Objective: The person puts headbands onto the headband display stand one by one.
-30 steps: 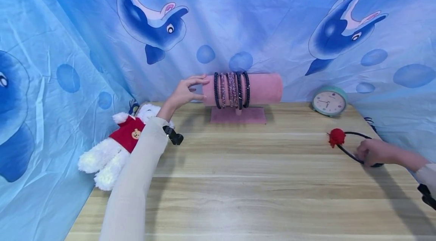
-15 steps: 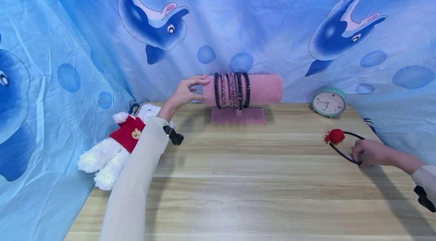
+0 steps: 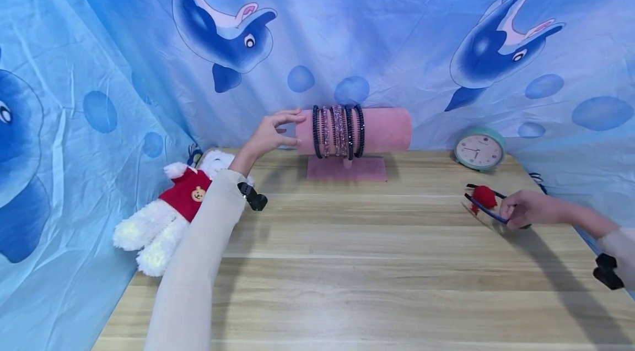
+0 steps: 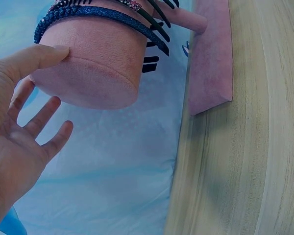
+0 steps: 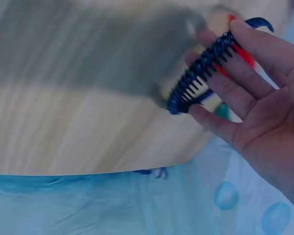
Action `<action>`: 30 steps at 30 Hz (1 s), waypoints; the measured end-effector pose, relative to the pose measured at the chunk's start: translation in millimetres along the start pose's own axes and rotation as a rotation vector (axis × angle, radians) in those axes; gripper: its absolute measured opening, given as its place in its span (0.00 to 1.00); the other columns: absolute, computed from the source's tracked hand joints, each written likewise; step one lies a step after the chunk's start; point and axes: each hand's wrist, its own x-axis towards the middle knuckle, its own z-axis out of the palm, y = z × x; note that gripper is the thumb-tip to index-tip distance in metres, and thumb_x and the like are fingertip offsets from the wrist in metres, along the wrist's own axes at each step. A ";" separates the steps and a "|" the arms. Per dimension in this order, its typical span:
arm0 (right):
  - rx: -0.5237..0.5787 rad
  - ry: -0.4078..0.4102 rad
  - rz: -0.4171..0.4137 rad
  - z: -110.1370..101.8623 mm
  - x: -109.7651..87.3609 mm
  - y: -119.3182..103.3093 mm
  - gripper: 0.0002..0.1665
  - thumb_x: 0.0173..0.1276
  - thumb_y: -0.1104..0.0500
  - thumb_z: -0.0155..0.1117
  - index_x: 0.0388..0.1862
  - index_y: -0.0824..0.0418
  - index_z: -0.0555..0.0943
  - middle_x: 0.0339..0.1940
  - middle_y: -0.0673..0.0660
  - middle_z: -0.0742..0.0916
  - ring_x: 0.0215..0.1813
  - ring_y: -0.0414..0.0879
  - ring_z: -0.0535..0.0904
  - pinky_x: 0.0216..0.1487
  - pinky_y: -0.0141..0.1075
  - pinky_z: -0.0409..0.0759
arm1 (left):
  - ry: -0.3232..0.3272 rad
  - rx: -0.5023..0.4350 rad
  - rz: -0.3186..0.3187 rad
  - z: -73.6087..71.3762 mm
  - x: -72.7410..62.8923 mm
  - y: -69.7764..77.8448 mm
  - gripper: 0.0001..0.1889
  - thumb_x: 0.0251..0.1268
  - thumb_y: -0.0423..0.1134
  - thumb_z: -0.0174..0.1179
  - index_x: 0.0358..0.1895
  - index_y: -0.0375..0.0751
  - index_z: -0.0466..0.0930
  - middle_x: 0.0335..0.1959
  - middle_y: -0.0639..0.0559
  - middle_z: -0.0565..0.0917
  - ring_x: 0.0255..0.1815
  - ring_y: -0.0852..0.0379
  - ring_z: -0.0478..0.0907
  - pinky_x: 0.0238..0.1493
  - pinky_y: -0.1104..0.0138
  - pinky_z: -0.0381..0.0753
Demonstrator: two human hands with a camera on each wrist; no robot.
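Observation:
A pink roll-shaped headband stand [image 3: 384,129] stands at the back middle, with several dark blue and pink glittery headbands [image 3: 339,130] round its left half. My left hand [image 3: 265,135] holds the roll's bare left end between thumb and fingers; in the left wrist view the thumb [image 4: 51,55] lies on its edge and the other fingers are spread. At the right, my right hand [image 3: 536,209] pinches a dark headband [image 5: 206,66] with comb teeth, tilted over the table. Its red pompom [image 3: 484,196] sits between the band's two sides in the head view.
A white plush bear [image 3: 186,194] in a red top lies at the left, partly behind the left forearm. A mint-green alarm clock [image 3: 479,149] stands at the back right. Blue dolphin-print cloth [image 3: 397,26] hangs behind and at both sides of the wooden table [image 3: 357,274].
The right hand has moved a little left and away from me, lifting and turning the headband with the red pompom. The left hand stays on the stand's end.

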 end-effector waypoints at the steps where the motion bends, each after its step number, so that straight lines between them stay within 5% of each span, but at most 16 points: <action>1: 0.020 -0.003 0.005 -2.8 1.9 -2.9 0.06 0.65 0.74 0.66 0.36 0.70 0.77 0.29 0.58 0.84 0.36 0.32 0.84 0.28 0.31 0.81 | 0.005 0.001 0.004 -0.3 1.2 -2.8 0.34 0.54 0.26 0.73 0.68 0.36 0.75 0.80 0.47 0.64 0.81 0.45 0.58 0.79 0.43 0.62; 7: -0.003 0.060 0.137 -15.9 11.7 -28.4 0.05 0.72 0.70 0.61 0.45 0.71 0.78 0.27 0.50 0.88 0.30 0.38 0.84 0.27 0.35 0.79 | 0.019 0.010 0.026 -1.6 2.0 -7.6 0.33 0.53 0.28 0.75 0.66 0.40 0.78 0.79 0.52 0.67 0.80 0.48 0.61 0.78 0.46 0.65; 11: -0.074 0.178 0.211 -21.0 16.5 -38.7 0.09 0.74 0.69 0.60 0.49 0.73 0.79 0.26 0.47 0.88 0.30 0.38 0.84 0.29 0.33 0.81 | 0.014 0.012 0.019 -1.1 1.4 -5.9 0.33 0.53 0.28 0.75 0.66 0.40 0.78 0.79 0.52 0.67 0.79 0.47 0.62 0.78 0.45 0.65; 16: -0.128 0.323 0.249 -30.2 23.1 -54.3 0.09 0.73 0.69 0.60 0.49 0.72 0.81 0.26 0.46 0.87 0.29 0.39 0.83 0.29 0.31 0.81 | 0.002 0.005 0.018 -0.3 1.9 -6.1 0.33 0.54 0.28 0.74 0.67 0.39 0.77 0.80 0.50 0.66 0.81 0.47 0.59 0.79 0.44 0.63; 30: -0.219 0.503 0.314 -62.2 54.9 -107.2 0.19 0.77 0.58 0.60 0.62 0.66 0.80 0.35 0.50 0.89 0.33 0.37 0.82 0.33 0.30 0.84 | -0.020 0.029 -0.008 1.0 -8.4 16.7 0.33 0.56 0.25 0.71 0.68 0.34 0.74 0.80 0.42 0.63 0.82 0.43 0.56 0.79 0.43 0.61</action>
